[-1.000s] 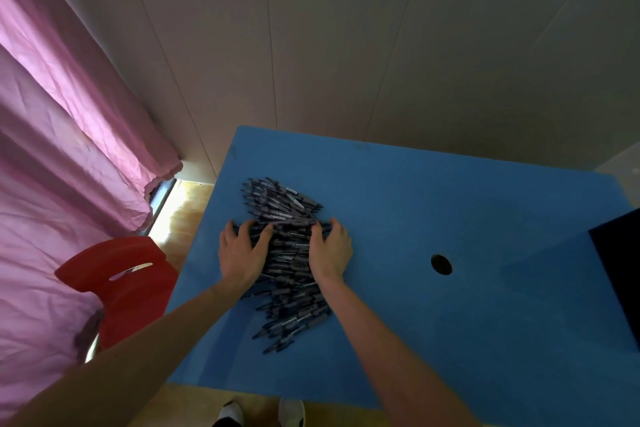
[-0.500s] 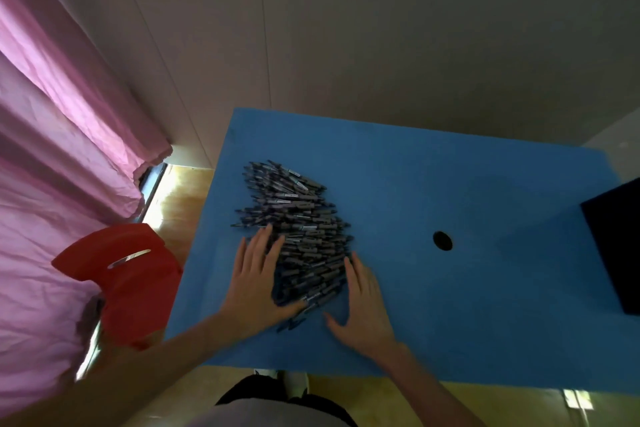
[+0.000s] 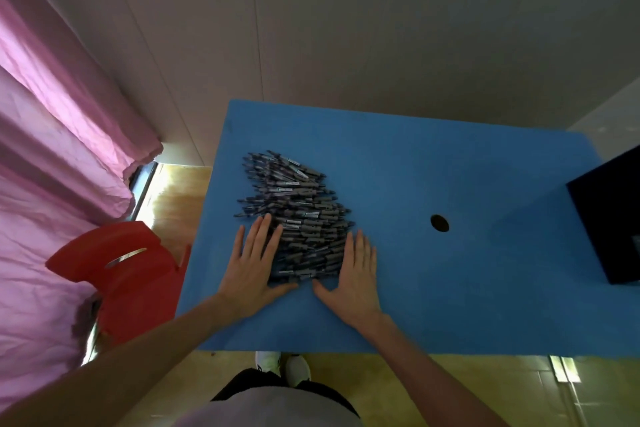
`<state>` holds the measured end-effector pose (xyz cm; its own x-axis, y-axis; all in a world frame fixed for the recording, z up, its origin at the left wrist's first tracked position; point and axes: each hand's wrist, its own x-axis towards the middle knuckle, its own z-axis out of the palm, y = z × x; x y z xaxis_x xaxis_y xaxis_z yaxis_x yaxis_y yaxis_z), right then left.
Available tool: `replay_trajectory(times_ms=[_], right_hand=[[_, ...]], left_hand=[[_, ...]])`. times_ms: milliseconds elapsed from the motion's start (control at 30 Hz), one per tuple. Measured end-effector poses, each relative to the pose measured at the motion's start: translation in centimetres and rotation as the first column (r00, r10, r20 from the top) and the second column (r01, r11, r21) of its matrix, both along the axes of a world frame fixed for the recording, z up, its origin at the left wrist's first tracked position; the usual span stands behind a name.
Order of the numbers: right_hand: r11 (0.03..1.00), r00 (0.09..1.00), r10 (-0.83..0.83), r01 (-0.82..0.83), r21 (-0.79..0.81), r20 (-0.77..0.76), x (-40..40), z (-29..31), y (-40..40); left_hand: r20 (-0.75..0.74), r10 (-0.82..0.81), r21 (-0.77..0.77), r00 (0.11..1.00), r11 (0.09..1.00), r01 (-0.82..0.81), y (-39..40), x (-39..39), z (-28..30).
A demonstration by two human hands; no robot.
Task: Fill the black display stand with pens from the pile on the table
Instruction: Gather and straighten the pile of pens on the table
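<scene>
The pile of pens (image 3: 298, 215) lies on the left half of the blue table (image 3: 433, 305), a dense heap of dark grey barrels mostly lying crosswise, wider toward the person and tapering to a point at its far end; both hands frame its near end, each flat with straight fingers and gripping nothing. The left hand (image 3: 254, 265) lies palm down against the heap's left flank, its fingers pointing away from the person and their tips touching the outermost pens, the thumb stretched rightward along the heap's near edge; the right hand (image 3: 356, 274) lies palm down against the right flank in the same manner, fingers together and pointing away, thumb stretched leftward, so that the two thumbs nearly meet below the pens. Both bare forearms run back from the hands to the bottom corners of the view.

A round dark hole (image 3: 439, 223) pierces the tabletop to the right of the heap, well apart from it; the black display stand (image 3: 609, 222) sits at the table's right edge, cut off by the frame, with none of its interior visible. A red plastic chair (image 3: 121, 270) stands just beside the table's left edge; a pink curtain (image 3: 59, 135) hangs behind it, and a pale panelled wall (image 3: 346, 28) rises beyond the table.
</scene>
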<state>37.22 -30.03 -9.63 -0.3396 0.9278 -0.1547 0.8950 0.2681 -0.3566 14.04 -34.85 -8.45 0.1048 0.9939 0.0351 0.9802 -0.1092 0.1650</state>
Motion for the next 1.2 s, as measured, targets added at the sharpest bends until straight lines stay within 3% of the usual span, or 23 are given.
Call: replay_trajectory(times_ms=[167,600,733,800,933,1200], right_hand=[[0.986,0.985,-0.16,0.155,-0.061,-0.072,-2.2,0.2,-0.1],[0.926,0.878,-0.375,0.337,-0.172,-0.297,-8.4,1.0,-3.0],[0.9,0.772,-0.436,0.381,-0.212,-0.462,-7.2,1.3,-3.3],[0.897,0.782,-0.441,0.405,-0.18,-0.441,-6.5,1.1,-2.8],[0.959,0.909,-0.275,0.284,-0.019,-0.312,-5.8,0.2,-1.8],[0.985,0.975,-0.159,0.168,0.048,-0.152,-4.6,0.0,-1.7]], left_hand=[[0.07,0.063,-0.035,0.996,0.998,-0.06,0.4,-0.1,-0.1],[0.113,-0.051,-0.034,0.992,0.998,0.056,2.7,-4.4,-0.3],[0.068,-0.098,0.031,0.993,0.995,0.096,1.9,-4.5,-0.9],[0.041,-0.11,0.04,0.993,0.993,0.108,1.4,-4.5,-1.1],[0.036,-0.119,0.063,0.992,0.991,0.116,0.6,-4.4,-1.1],[0.095,-0.092,0.135,0.991,0.988,0.079,-0.9,-5.0,-1.8]])
